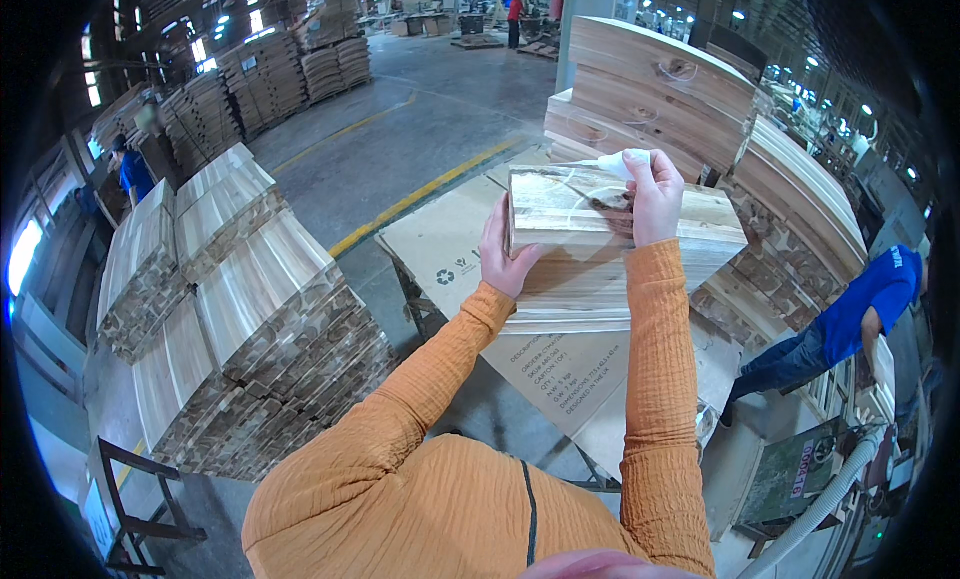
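On a cardboard-covered table, a stack of pale wooden boards [585,284] lies in front of me. Its top board [690,207] has brown grain and a chalk-like curved mark. My left hand [508,251] grips the left end of the top board, thumb along the near side and fingers round the end. Over the board's far edge, my right hand [655,191] is closed, pinching a crumpled white piece [622,165] that looks like cloth or paper. Part of that piece is hidden by the fingers.
Printed cardboard [560,374] covers the table. Tall wood stacks stand behind [650,84] and at left [250,309]. A person in blue [865,309] bends at the right beside a green machine box [800,469] and grey hose [835,509]. A dark chair frame [140,519] stands lower left.
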Action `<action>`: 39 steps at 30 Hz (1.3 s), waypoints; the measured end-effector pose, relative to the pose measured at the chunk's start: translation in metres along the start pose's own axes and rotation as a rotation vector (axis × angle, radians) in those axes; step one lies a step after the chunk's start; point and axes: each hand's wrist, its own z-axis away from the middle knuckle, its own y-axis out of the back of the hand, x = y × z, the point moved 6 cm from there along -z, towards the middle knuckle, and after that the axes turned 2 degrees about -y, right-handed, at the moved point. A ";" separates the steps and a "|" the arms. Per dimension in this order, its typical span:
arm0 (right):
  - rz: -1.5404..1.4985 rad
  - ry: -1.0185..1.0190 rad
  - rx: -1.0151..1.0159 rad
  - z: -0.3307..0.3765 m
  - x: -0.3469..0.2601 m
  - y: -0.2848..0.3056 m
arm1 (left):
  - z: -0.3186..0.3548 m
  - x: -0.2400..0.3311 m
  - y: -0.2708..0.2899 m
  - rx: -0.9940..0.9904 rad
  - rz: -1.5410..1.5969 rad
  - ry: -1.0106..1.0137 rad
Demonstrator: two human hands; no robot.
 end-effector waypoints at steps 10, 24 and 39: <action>0.025 -0.032 -0.186 0.003 0.000 -0.014 | 0.000 -0.001 -0.001 -0.004 -0.002 0.005; 0.150 -0.021 -0.253 0.007 -0.005 -0.021 | 0.003 -0.002 0.000 -0.005 0.006 0.019; -0.275 -0.116 0.004 -0.040 0.002 0.010 | -0.013 -0.018 -0.001 -0.002 0.003 0.026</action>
